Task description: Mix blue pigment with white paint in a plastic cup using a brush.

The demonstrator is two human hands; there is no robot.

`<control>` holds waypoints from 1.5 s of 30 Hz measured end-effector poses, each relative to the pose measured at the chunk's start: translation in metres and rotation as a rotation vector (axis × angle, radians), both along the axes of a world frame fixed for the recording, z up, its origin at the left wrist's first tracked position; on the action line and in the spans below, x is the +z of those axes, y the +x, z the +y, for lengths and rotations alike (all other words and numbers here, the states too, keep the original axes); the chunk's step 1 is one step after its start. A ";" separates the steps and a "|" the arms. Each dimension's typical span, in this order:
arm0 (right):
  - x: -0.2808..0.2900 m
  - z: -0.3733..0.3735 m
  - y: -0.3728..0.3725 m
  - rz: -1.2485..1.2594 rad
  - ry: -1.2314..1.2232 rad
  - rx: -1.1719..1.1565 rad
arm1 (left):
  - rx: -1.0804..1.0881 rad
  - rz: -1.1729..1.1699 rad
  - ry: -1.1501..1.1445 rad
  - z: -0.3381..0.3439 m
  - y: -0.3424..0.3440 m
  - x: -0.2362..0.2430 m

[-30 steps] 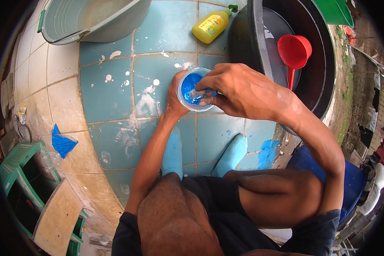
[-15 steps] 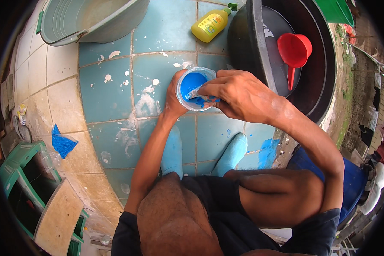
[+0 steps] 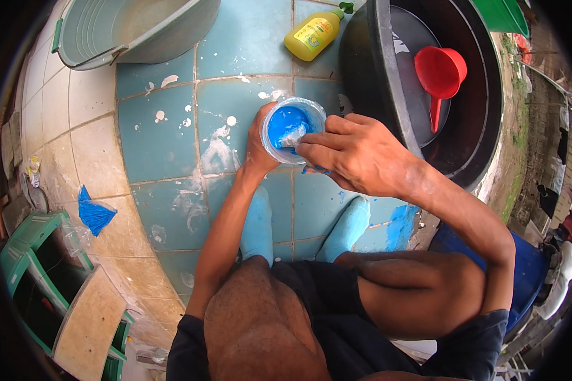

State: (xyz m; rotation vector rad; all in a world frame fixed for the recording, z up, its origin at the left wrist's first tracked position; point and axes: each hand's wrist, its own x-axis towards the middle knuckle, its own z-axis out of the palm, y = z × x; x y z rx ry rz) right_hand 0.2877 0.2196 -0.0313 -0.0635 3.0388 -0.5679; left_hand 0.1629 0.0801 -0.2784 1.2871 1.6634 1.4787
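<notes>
My left hand [image 3: 258,141] is wrapped round the left side of a clear plastic tub [image 3: 320,114] with blue paint [image 3: 284,119] in it. The tub is held over the tiled floor, and its rim is smeared with blue. In my right hand [image 3: 356,152] is a whitish, paint-streaked tool [image 3: 293,136], pinched between thumb and fingers at the tub's right rim. The tool's wide end dips into the paint; its kind is unclear and its grip end is hidden by my fingers. Blue paint marks the fingertips of my right hand.
A large black basin [image 3: 394,76] at the right holds a red dipper [image 3: 440,73]. Beside it lies a yellow bottle [image 3: 311,37]. A grey-green bucket [image 3: 190,38] stands far left. Blue plastic [image 3: 96,213] and a green-framed chair [image 3: 89,311] are at the left. White splashes dot the tiles.
My right hand has shifted slightly down with its fingers angled differently, and more of the whitish tool shows inside the tub. My left hand keeps its hold.
</notes>
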 end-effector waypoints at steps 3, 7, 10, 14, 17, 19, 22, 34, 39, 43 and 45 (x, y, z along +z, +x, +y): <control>0.002 -0.001 0.003 0.033 0.024 0.004 | 0.003 -0.024 -0.016 0.001 0.001 0.000; 0.004 -0.001 0.003 0.075 0.093 0.044 | 0.000 -0.024 0.000 0.000 -0.003 -0.001; -0.003 0.001 0.006 0.087 0.115 0.042 | -0.007 -0.048 -0.001 0.000 -0.002 -0.008; -0.004 -0.001 0.006 0.084 0.144 0.037 | 0.002 -0.066 -0.021 -0.002 -0.001 -0.006; -0.007 -0.002 0.003 0.058 0.150 0.027 | 0.019 -0.105 0.019 0.000 0.000 -0.008; -0.010 -0.004 0.001 0.013 0.121 -0.015 | 0.003 -0.087 0.011 -0.002 -0.001 -0.009; -0.015 -0.003 -0.002 0.026 -0.005 -0.159 | -0.004 -0.028 0.062 0.000 -0.002 -0.001; -0.005 0.004 -0.029 -0.097 -0.288 -0.474 | 0.051 0.014 -0.012 -0.001 -0.001 0.003; 0.011 -0.005 -0.020 -0.083 -0.263 -0.417 | 0.041 -0.069 -0.036 -0.003 0.002 0.006; 0.030 -0.018 -0.007 -0.079 -0.153 -0.349 | 0.037 -0.062 0.024 -0.004 -0.001 0.022; 0.037 -0.025 -0.002 -0.064 -0.150 -0.310 | 0.036 -0.073 0.026 -0.007 -0.001 0.020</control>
